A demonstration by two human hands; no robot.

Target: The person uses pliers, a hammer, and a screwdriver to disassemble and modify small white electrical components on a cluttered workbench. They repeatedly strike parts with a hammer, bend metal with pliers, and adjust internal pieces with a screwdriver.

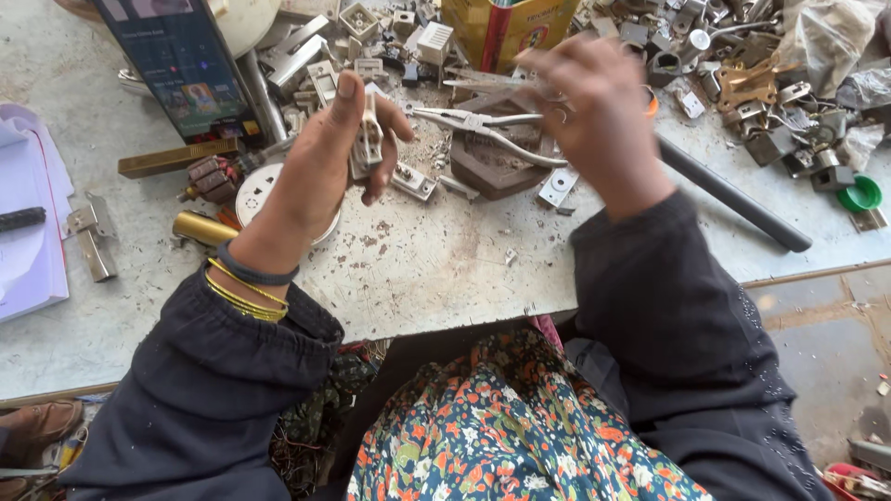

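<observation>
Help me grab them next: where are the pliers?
In the head view, the pliers lie centre-top on the table, across a dark block, between both hands.

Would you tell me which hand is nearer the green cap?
Right. The right hand is left of the green cap; the left hand is farther left, holding a white part.

The counter point(436, 269) is pale grey, speckled with dark grit. Sleeves point(668, 306) are dark navy; the skirt point(501, 427) near is floral in orange, green and cream on black. Gold bangles point(246, 297) and a dark band ring the left wrist. The socket point(368, 139) is off-white, the pliers point(483, 125) silvery. A black pipe point(733, 199) lies right, a green cap point(861, 195) far right, a yellow tin point(506, 28) far, and a brass tube point(202, 227) left.
</observation>
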